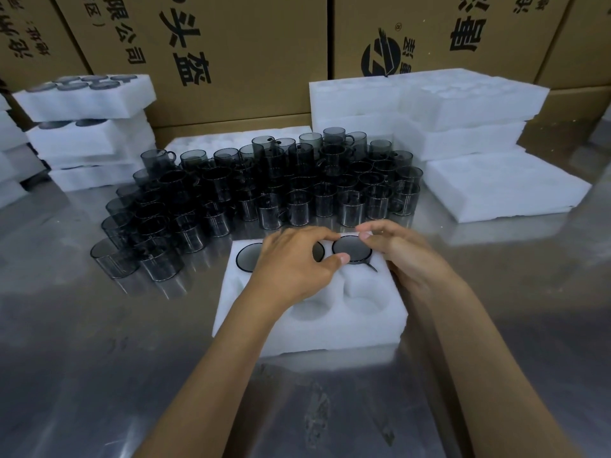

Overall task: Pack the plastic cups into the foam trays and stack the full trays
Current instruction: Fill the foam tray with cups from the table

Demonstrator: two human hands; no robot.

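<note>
A white foam tray lies on the steel table in front of me. Its far row holds three smoky plastic cups: one at the left, one mostly hidden under my left hand, one at the right. The near pockets stand vacant. My left hand lies over the middle cup with curled fingers, thumb at the right cup's rim. My right hand pinches the far rim of the right cup. Behind the tray stands a dense crowd of loose cups.
Filled foam trays are stacked at the back left. Unfilled foam trays pile up at the back right, one lying flat beside them. Cardboard boxes wall off the back. Bare steel table lies near me.
</note>
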